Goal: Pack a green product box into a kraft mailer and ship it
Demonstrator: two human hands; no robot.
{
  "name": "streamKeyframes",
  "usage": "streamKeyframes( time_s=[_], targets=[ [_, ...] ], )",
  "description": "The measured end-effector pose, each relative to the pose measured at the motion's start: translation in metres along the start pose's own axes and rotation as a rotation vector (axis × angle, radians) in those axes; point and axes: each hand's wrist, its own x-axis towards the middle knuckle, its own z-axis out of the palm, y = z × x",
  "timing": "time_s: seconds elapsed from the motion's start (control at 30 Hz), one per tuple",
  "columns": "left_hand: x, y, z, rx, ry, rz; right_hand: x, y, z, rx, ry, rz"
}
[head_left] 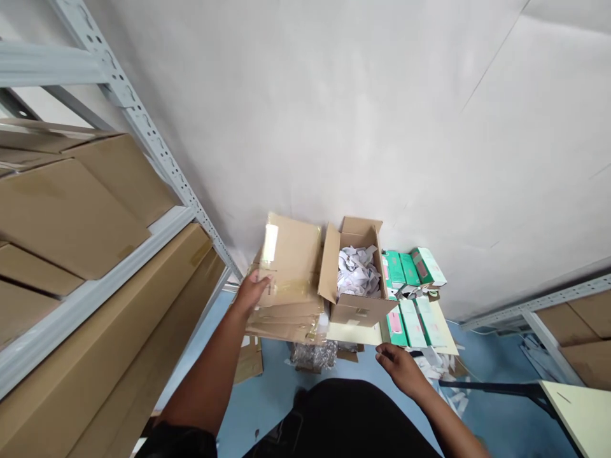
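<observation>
My left hand (252,291) grips the left edge of a flattened cardboard box (296,257), thumb on top and the other fingers hidden under it. The sheet, with clear tape and a white label, lies tilted over a stack of folded cardboard (286,323). Just right of it stands an open carton (363,312) filled with crumpled white paper (358,270). My right hand (398,366) hovers by the table's front edge, thumb apart from loosely bent fingers, with nothing in it. Nearest to it are several green and white boxes (414,321) on the table (356,333).
On the left, a metal shelf (176,222) carries large cartons (71,210). Another shelf with cartons (573,318) is at the right. Bubble wrap (315,355) lies below the table, paper scraps (451,381) on the blue floor. A pale tabletop corner (582,413) juts in at lower right.
</observation>
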Motion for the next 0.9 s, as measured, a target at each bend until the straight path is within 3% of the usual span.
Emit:
streamKeyframes(
  time_s=[0.13,0.2,0.27,0.37,0.47,0.6,0.8,0.9],
  targets=[
    [-0.005,0.043,-0.04,-0.231,0.049,0.11,-0.013,0.013,0.003,0.021,0.033,0.039],
    [-0.016,0.068,-0.048,-0.269,0.096,0.174,-0.019,0.017,0.003,0.032,0.037,0.051],
    [-0.033,0.093,-0.042,-0.294,0.102,0.236,-0.025,0.017,-0.003,0.043,0.055,0.052],
    [-0.067,0.122,-0.011,-0.328,0.038,0.267,-0.033,0.015,-0.021,0.061,0.119,0.024],
    [-0.107,0.144,0.039,-0.329,-0.085,0.28,-0.044,0.016,-0.047,0.097,0.225,-0.02],
    [-0.165,0.167,0.126,-0.281,-0.297,0.267,-0.078,0.028,-0.091,0.141,0.435,-0.102],
    [-0.274,0.182,0.292,-0.184,-0.682,0.285,-0.162,0.07,-0.167,-0.006,0.882,-0.252],
    [-0.33,0.178,0.374,-0.014,-0.886,0.408,-0.204,0.107,-0.2,0.019,0.951,-0.21]
  ],
)
